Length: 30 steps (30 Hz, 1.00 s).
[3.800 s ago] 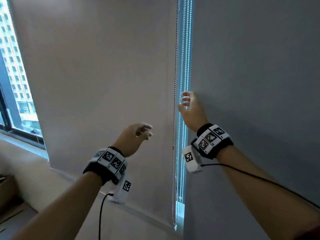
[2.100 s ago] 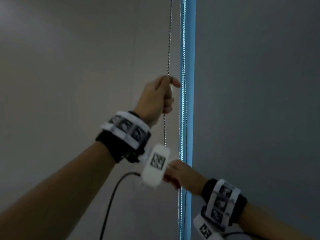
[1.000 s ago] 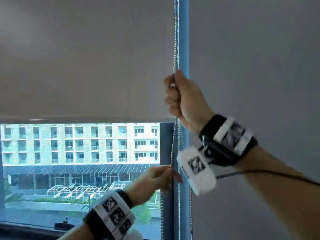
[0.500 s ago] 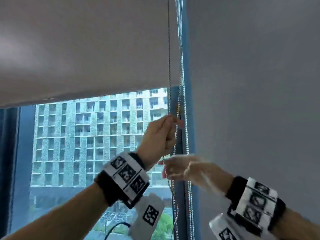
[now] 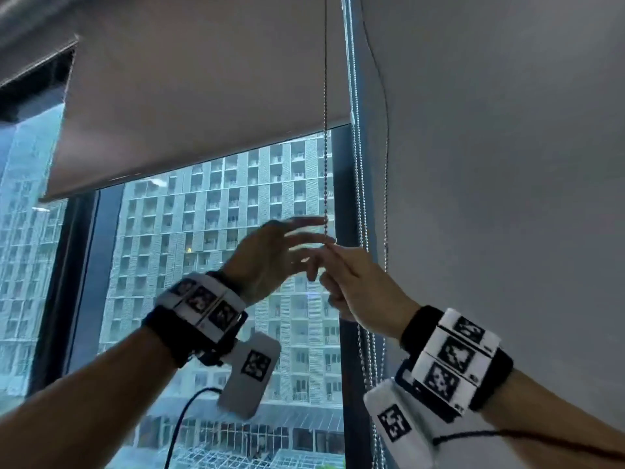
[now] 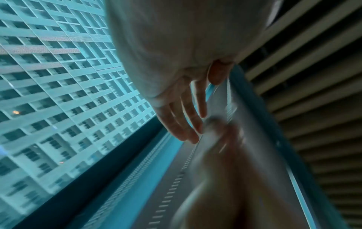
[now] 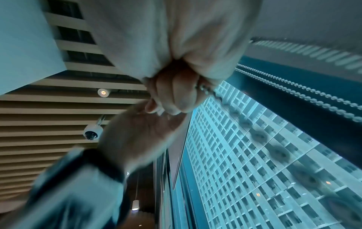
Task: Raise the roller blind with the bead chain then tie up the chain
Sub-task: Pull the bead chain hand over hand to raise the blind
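Observation:
The beige roller blind [image 5: 203,96] is partly raised, its bottom edge above the hands. The metal bead chain [image 5: 325,147] hangs taut along its right side. My right hand [image 5: 334,255] pinches this chain at its low end; in the right wrist view the right hand [image 7: 176,96] is a closed fist with the bead chain [image 7: 205,90] running out of it. My left hand [image 5: 304,245] is beside the chain, fingers spread and blurred, holding nothing. In the left wrist view the left hand's fingers [image 6: 186,117] are straight.
A second, lowered grey blind [image 5: 490,164] fills the right side. More bead chains [image 5: 359,198] and a thin dark cord [image 5: 386,198] hang by the dark window post [image 5: 340,184]. Glass with a tower block outside lies behind the hands.
My left hand has let go of the chain and spread its fingers. My right hand has come up and taken the chain just below it. The blind's edge sits higher than a second ago.

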Motion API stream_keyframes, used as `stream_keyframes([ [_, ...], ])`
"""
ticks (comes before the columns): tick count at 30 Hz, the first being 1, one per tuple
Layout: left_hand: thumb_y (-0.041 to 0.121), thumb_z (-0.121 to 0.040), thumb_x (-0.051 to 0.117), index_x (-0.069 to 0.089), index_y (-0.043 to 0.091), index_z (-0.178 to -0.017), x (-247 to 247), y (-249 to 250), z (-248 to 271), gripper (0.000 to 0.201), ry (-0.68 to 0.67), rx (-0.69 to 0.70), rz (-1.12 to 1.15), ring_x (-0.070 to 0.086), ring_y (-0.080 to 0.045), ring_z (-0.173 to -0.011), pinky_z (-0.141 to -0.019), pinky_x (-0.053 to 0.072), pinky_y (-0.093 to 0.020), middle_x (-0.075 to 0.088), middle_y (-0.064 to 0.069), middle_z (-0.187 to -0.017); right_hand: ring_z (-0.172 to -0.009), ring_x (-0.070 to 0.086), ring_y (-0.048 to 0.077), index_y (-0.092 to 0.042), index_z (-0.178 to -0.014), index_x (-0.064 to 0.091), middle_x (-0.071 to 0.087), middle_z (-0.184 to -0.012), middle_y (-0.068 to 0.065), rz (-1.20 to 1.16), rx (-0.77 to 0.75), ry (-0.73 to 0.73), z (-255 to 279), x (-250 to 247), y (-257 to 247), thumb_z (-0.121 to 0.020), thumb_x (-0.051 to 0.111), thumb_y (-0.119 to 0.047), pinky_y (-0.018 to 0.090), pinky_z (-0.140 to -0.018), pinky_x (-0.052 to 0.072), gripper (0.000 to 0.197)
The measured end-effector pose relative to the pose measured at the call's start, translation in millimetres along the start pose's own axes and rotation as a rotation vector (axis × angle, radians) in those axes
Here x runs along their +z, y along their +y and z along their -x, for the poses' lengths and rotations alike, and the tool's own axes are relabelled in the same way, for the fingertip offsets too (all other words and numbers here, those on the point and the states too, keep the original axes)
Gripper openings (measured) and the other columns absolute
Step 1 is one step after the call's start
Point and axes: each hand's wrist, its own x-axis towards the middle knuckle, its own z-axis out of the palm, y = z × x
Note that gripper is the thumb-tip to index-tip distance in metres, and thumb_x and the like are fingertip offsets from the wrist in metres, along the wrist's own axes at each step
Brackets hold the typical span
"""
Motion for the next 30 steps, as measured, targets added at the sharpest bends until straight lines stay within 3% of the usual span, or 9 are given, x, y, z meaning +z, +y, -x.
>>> stream_keyframes([
  [5,0.028,-0.1,0.035,0.049,0.004,-0.115,46,84,-54,0.032,0.077,0.054,0.121,0.057,-0.014,-0.057,-0.053,0.045,-0.023,0.063,-0.006,-0.075,-0.038,0.025,0.009,0.001,-0.089,0.059,0.031,-0.051,-0.005,-0.024,0.108,-0.306,47,0,17,-0.106,0.035,-0.033,0.024,-0.039,0.024,0.045],
  [7,0.02,-0.101,0.03,0.049,0.005,-0.109,57,86,-60,0.025,0.097,0.117,-0.011,0.034,-0.007,-0.038,-0.039,0.024,-0.018,0.042,0.005,-0.049,-0.043,0.041,0.014,0.004,-0.097,0.064,0.045,-0.054,0.0,-0.068,0.196,-0.446,53,-12,24,-0.105,0.039,-0.03,0.027,-0.044,0.036,0.042],
  [9,0.014,-0.1,0.028,0.053,0.005,-0.101,61,83,-63,0.026,0.136,0.176,-0.122,0.02,-0.004,-0.037,-0.035,0.015,-0.016,0.027,0.008,-0.048,-0.063,0.064,0.019,0.005,-0.111,0.065,0.065,-0.075,0.009,-0.205,0.278,-0.569,43,-33,19,-0.099,0.05,-0.023,0.028,-0.061,0.053,0.035],
  [12,0.015,-0.1,0.028,0.052,0.012,-0.085,60,80,-61,0.028,0.145,0.214,-0.137,0.019,-0.003,-0.035,-0.031,0.017,-0.015,0.026,0.012,-0.044,-0.09,0.068,0.026,0.002,-0.123,0.06,0.071,-0.101,0.016,-0.428,0.302,-0.408,7,-66,-4,-0.08,0.059,-0.014,0.035,-0.088,0.053,0.046],
  [14,0.018,-0.101,0.027,0.049,0.013,-0.082,60,75,-51,0.03,0.144,0.217,-0.152,0.021,-0.003,-0.033,-0.029,0.02,-0.014,0.028,0.011,-0.043,-0.094,0.064,0.028,0.002,-0.124,0.056,0.068,-0.104,0.016,-0.452,0.203,-0.228,-20,-79,-32,-0.087,0.048,-0.017,0.039,-0.095,0.049,0.042],
  [20,0.025,-0.102,0.027,0.047,0.012,-0.088,63,44,-12,0.028,0.062,0.135,-0.193,0.018,-0.003,-0.038,-0.036,0.014,-0.013,0.025,0.01,-0.05,-0.074,0.064,0.024,-0.001,-0.102,0.055,0.064,-0.081,0.013,-0.563,0.07,0.051,-103,-72,-112,-0.103,0.038,-0.018,0.029,-0.063,0.057,0.024],
  [23,0.02,-0.102,0.028,0.047,0.011,-0.084,57,27,6,0.028,-0.035,0.058,-0.261,0.02,-0.004,-0.04,-0.042,0.016,-0.015,0.026,0.009,-0.052,-0.033,0.04,0.009,-0.004,-0.079,0.054,0.043,-0.042,0.0,-0.574,0.046,0.154,-124,-58,-123,-0.107,0.028,-0.022,0.016,-0.033,0.033,0.042],
  [26,0.018,-0.1,0.036,0.058,0.012,-0.082,32,24,16,0.029,-0.156,-0.084,-0.383,0.035,-0.009,-0.045,-0.044,0.036,-0.021,0.035,-0.003,-0.059,-0.022,0.028,0.004,-0.01,-0.07,0.048,0.037,-0.047,0.0,-0.366,-0.002,0.167,-122,-40,-115,-0.107,0.026,-0.018,0.011,-0.028,0.019,0.043],
  [30,0.021,-0.093,0.041,0.061,0.004,-0.113,4,56,6,0.033,-0.088,-0.144,-0.424,0.066,-0.032,-0.092,-0.087,0.053,-0.038,0.058,-0.037,-0.115,-0.026,0.026,0.002,-0.014,-0.069,0.045,0.034,-0.049,-0.005,-0.231,-0.053,0.125,-96,-30,-106,-0.104,0.031,-0.016,0.013,-0.029,0.018,0.038],
])
